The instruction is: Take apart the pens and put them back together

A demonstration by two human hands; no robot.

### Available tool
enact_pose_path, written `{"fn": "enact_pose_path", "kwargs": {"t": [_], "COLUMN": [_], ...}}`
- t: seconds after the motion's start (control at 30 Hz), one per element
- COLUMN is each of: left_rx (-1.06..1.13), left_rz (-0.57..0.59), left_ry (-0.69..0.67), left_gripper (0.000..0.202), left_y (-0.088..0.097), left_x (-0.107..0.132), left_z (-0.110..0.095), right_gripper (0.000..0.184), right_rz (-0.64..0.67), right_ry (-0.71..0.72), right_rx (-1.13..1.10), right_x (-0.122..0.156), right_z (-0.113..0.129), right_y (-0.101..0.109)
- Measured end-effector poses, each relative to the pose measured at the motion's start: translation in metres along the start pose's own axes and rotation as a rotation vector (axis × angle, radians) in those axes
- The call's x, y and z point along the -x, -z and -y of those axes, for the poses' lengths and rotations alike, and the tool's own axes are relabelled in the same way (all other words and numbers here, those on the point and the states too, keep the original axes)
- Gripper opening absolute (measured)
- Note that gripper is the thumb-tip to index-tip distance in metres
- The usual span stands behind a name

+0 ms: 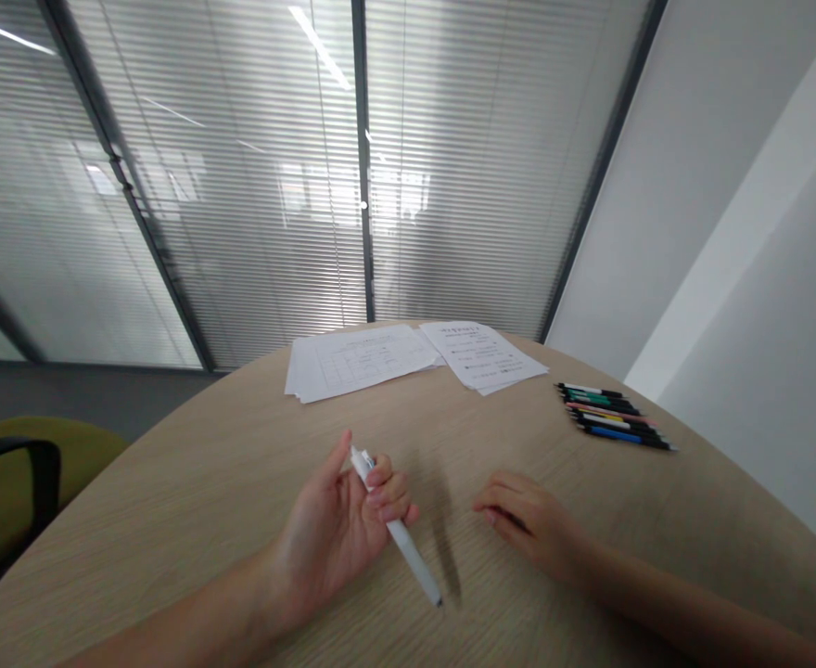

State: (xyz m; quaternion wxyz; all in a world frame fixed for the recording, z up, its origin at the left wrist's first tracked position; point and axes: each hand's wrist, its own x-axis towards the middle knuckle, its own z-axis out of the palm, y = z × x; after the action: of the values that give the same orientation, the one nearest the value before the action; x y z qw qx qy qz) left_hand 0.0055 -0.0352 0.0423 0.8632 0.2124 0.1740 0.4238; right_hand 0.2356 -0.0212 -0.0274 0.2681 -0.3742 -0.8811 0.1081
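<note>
White pen (410, 554) in the left hand (345, 524), above the table (241, 455).
The left hand, palm up, curls its fingers around the pen, its dark end slanting down to the right; the right hand (537, 524) is loosely bent nearby (whether its fingertips meet, I cannot tell). Printed sheets (363, 362) lie beyond, a row of pens (613, 417) farther right.

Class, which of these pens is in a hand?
The white pen in the left hand; the other pens lie side by side on the table.
</note>
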Motion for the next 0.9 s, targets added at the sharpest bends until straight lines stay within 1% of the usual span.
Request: {"fn": "enact_pose_path", "kwargs": {"t": [0.17,0.37,0.47,0.53,0.63,0.7,0.77,0.83,0.9], "left_rx": [0.007,-0.005,-0.004,0.006,-0.003,-0.029,-0.065,-0.121,-0.186], "left_rz": [0.003,-0.013,-0.021,-0.024,-0.042,-0.068,-0.123,-0.199,-0.251], "left_ry": [0.029,0.020,0.016,0.025,0.016,-0.002,-0.013,-0.025,-0.038], "left_gripper": [0.064,0.058,0.048,0.035,0.012,0.003,0.008,0.013,0.015], "left_y": [-0.005,-0.001,0.003,0.007,0.014,0.018,0.018,0.016,0.012], "left_x": [0.001,0.000,-0.001,-0.003,-0.005,-0.006,-0.007,-0.006,-0.004], "left_z": [0.000,0.001,0.002,0.005,0.010,0.015,0.019,0.022,0.025], "right_gripper": [0.018,0.022,0.026,0.031,0.043,0.051,0.053,0.049,0.042], "right_rz": [-0.007,-0.007,0.007,0.016,0.042,0.073,0.105,0.120,0.119], "right_ry": [0.011,0.002,-0.007,-0.003,0.044,0.069,0.064,0.047,0.039], "right_rx": [-0.004,0.003,0.002,-0.021,-0.116,-0.199,-0.254,-0.262,-0.244], "right_x": [0.000,-0.001,-0.002,-0.002,-0.002,-0.001,-0.001,0.000,0.001], "right_z": [0.002,0.003,0.004,0.005,0.011,0.016,0.021,0.027,0.033], "right_y": [0.001,0.001,0.002,0.003,0.007,0.010,0.012,0.013,0.012]}}
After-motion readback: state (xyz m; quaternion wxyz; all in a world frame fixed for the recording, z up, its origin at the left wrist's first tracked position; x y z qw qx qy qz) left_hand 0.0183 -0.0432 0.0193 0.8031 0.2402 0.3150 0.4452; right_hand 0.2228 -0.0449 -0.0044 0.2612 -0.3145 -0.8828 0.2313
